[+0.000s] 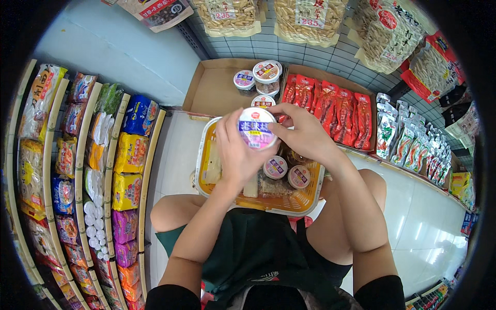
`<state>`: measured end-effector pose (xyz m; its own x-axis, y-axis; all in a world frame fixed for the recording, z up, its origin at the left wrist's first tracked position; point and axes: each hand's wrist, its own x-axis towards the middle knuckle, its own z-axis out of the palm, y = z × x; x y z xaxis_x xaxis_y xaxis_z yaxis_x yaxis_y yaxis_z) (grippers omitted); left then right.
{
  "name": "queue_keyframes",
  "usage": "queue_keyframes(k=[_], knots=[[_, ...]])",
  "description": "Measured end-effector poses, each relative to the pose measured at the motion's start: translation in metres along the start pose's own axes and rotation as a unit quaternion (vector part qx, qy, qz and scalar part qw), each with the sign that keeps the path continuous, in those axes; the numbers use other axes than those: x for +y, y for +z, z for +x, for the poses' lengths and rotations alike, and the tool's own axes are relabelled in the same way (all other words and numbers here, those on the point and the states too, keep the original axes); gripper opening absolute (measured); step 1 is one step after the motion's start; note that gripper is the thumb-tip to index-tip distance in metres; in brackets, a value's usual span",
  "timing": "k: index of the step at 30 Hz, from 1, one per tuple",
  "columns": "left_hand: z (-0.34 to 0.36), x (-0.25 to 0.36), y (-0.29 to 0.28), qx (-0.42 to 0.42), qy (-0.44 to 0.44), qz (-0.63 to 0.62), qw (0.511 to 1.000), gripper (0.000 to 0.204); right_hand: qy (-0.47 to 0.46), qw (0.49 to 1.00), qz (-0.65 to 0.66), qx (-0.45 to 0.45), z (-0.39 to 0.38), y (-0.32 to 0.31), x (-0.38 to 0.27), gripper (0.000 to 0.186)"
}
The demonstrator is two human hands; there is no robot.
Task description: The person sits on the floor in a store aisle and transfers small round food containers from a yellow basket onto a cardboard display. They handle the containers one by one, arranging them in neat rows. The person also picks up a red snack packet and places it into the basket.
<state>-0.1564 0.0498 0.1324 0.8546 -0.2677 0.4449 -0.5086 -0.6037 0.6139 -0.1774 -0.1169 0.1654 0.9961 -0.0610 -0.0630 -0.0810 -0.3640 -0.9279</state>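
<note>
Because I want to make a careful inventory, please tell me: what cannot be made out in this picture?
All in the head view:
Underside of the lidded tub: turned away, behind the left hand.
Part of the yellow basket: behind that hand.
Tops of the seed bags: cut by the upper edge.
Packets at lower right: too small.

At your nine o'clock: rack (pixel 117 124) of bright packets (pixel 127 191). Ten: pale blue wall (pixel 129 57). Twelve to one: snack bags (pixel 310 20) near wire grid (pixel 268 51). Your two: red packets (pixel 328 103); three: silver packets (pixel 405 143).
</note>
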Motion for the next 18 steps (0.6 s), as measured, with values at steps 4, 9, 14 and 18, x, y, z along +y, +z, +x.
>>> queue_keyframes(k=[4, 9, 14, 18], knots=[[0.036, -0.028, 0.012, 0.039, -0.065, 0.006, 0.997, 0.087, 0.065, 0.997, -0.028, -0.023, 0.008, -0.009, -0.006, 0.035], [0.084, -0.091, 0.032, 0.061, -0.101, 0.021, 0.993, 0.089, 0.061, 0.998, -0.028, -0.008, 0.019, -0.009, -0.003, 0.031], [0.111, -0.14, 0.072, -0.077, -0.19, 0.107, 0.973, 0.09, 0.048, 0.992, -0.117, 0.002, 0.034, -0.004, 0.008, 0.028], [0.105, -0.189, 0.108, -0.103, -0.195, 0.1, 0.97, 0.09, 0.028, 0.996, -0.083, -0.036, 0.044, 0.006, 0.008, 0.027]])
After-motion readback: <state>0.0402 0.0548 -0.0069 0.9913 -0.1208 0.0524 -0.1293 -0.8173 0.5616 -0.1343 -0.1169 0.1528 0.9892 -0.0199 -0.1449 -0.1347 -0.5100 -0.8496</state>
